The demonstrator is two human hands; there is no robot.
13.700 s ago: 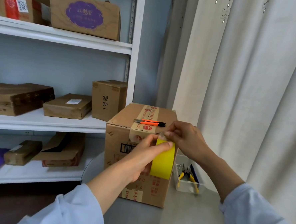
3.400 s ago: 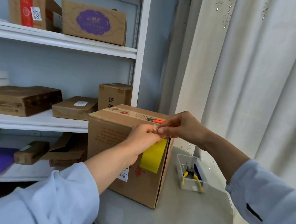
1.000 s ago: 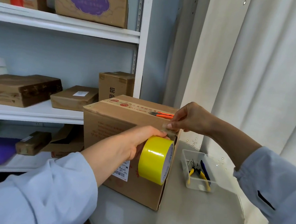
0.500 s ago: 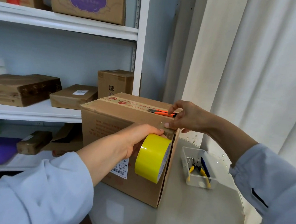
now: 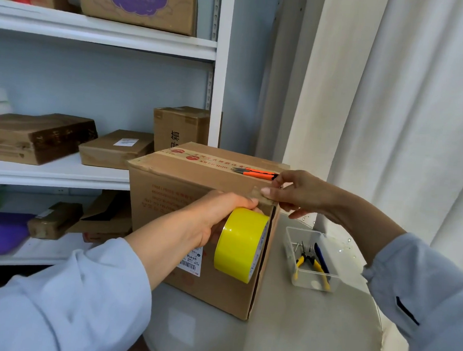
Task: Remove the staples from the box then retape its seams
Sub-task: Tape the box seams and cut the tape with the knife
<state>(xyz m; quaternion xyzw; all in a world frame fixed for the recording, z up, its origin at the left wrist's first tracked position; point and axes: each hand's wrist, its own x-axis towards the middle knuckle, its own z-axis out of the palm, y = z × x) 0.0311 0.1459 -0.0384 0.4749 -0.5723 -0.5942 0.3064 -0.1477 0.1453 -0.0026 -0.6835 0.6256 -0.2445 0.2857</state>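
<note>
Left hand (image 5: 217, 218) curled around something, right hand (image 5: 300, 191) with thumb pressed down, fingers loosely spread.

Single head view, looking forward-down, close above box (image 5: 175, 188).

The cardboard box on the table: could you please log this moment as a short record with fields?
box: cardboard box upright on the round table
tape: yellow tape roll held against the box's near vertical corner
left hand: left hand grips the roll
right hand: right hand presses the tape end onto the top corner
on box top: orange utility knife
beside box: clear tray holding yellow-handled pliers
</note>
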